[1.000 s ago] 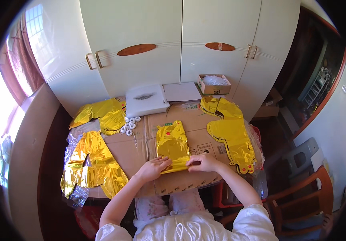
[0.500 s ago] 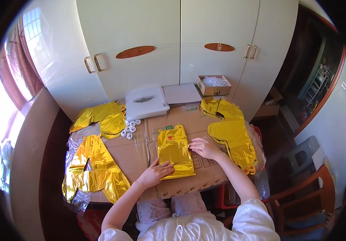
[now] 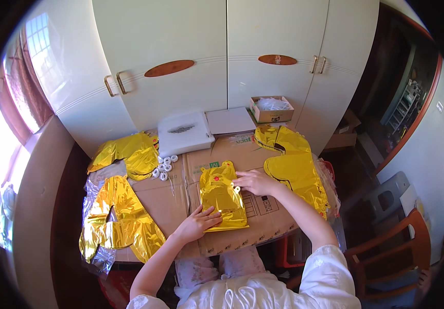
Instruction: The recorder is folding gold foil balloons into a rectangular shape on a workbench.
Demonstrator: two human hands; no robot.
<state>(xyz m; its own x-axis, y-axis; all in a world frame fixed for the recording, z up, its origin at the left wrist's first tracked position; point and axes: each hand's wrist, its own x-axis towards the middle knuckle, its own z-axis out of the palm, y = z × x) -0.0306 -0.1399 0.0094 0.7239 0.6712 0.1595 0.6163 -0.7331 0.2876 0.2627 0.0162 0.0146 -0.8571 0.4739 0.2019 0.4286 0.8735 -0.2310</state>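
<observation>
A gold foil balloon [image 3: 224, 203], folded into a flat, roughly rectangular bundle with a small red spot near its top, lies before me on flattened cardboard [image 3: 180, 188]. My left hand [image 3: 198, 222] rests on its lower left part, fingers spread flat over the foil. At the upper right edge, my right hand [image 3: 255, 182] reaches in with fingers stretched out onto the foil. A small white piece [image 3: 237, 189] shows at that edge, just below these fingers. Whether the right fingertips pinch any foil is too small to see.
More flat gold foil balloons lie at the left front [image 3: 121, 219], left back [image 3: 126, 153] and right [image 3: 296, 165]. Several small white rolls [image 3: 166, 164] sit beside a white packet [image 3: 185, 135]. An open box [image 3: 272, 109] stands at the back; a wooden chair [image 3: 394, 257] is at right.
My right hand has moved up and left, from the balloon's right edge onto its upper right part. The foil there has shifted. My left hand stays on the lower left part.
</observation>
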